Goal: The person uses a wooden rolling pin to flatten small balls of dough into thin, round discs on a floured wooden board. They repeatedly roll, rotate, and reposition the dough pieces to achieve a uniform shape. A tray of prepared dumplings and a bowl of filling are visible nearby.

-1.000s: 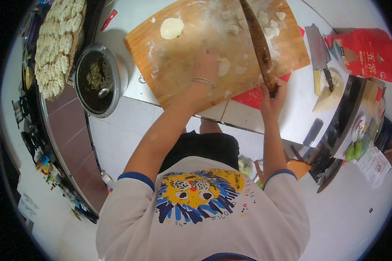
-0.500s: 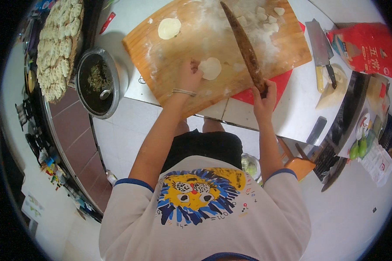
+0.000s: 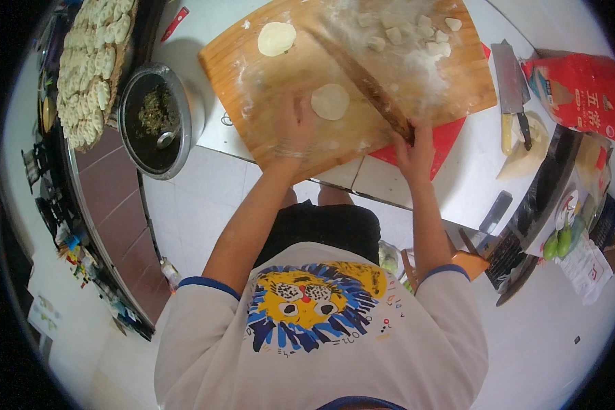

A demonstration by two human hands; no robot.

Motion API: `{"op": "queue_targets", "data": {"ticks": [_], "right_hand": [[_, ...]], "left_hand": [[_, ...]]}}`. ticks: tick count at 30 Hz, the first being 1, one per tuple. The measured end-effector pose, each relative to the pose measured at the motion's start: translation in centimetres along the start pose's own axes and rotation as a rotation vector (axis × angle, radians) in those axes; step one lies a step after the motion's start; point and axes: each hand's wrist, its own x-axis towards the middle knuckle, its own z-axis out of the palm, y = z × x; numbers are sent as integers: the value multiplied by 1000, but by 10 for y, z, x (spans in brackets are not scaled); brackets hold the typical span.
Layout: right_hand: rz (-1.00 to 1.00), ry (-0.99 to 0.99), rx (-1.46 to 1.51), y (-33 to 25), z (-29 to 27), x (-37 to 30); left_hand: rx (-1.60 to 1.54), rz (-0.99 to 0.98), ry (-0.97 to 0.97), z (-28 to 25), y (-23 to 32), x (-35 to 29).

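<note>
The fingers (image 3: 424, 128) of the right hand (image 3: 415, 153) close around the near end of the rolling pin (image 3: 366, 86), which slants across the floured wooden board (image 3: 249, 102). The left hand (image 3: 294, 120) is blurred just beside the left edge of the near dough disc (image 3: 330, 102); whether its fingers are spread or pinching anything, I cannot tell. The disc lies flat between that hand and the pin. For an even round, light pressure from the rim inward and small turns between strokes should serve, with the left fingertips clear of the pin. The other dough disc (image 3: 276, 39), near the pin's far end, and the dough pieces (image 3: 393, 35) to its right limit wide strokes. A metal bowl (image 3: 186, 137) stands left of the board; a cleaver (image 3: 511, 75) lies right of it on the table (image 3: 477, 156).
</note>
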Motion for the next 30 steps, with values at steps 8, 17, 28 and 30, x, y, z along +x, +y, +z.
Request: {"op": "queue_targets", "data": {"ticks": [8, 17, 28, 30], "right_hand": [[-420, -339, -460, -11, 14, 65], [-517, -215, -573, -29, 11, 33], [32, -226, 94, -5, -1, 54], [149, -213, 277, 2, -3, 39]], "left_hand": [[676, 333, -176, -39, -7, -10], [772, 492, -241, -62, -17, -38], [406, 510, 35, -27, 31, 21], [287, 403, -90, -9, 26, 12]]}}
